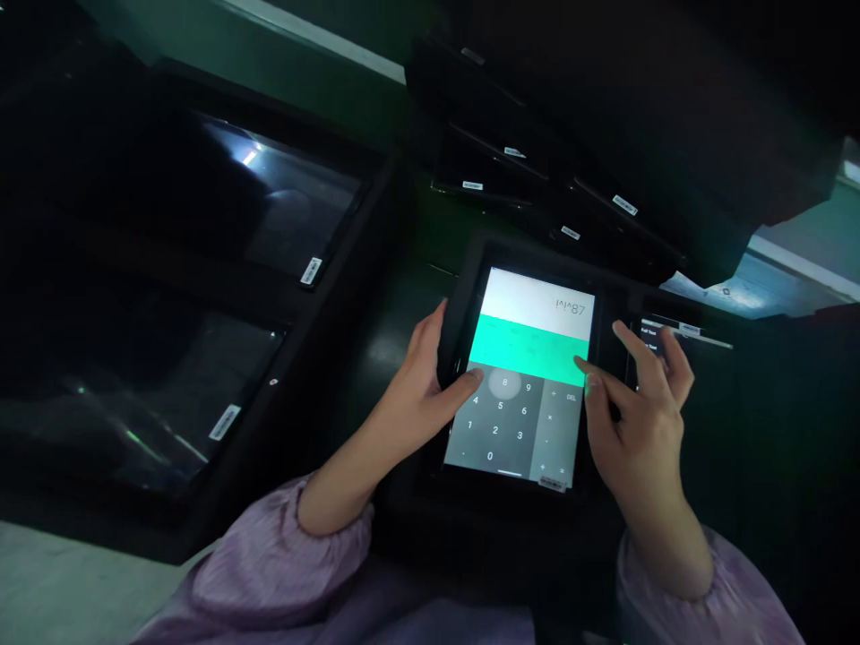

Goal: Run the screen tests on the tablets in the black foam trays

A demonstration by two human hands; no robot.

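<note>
A lit tablet (517, 358) sits in a dark surround in front of me. On its screen is a calculator, with a white strip at the top, a green band below it and grey number keys. My left hand (423, 385) grips the left edge, its thumb lying over the screen near the 7 key and its other fingers along the side. Over the right edge is my right hand (638, 403), fingers spread and bent, holding nothing. Its index fingertip is at the green band; whether it touches the glass I cannot tell.
Two dark tablets with barcode labels (311, 271) lie in a black tray (329, 296) at left. Several labelled dark devices (530, 170) are piled beyond the lit tablet. Another screen showing text (650, 333) is partly behind my right hand.
</note>
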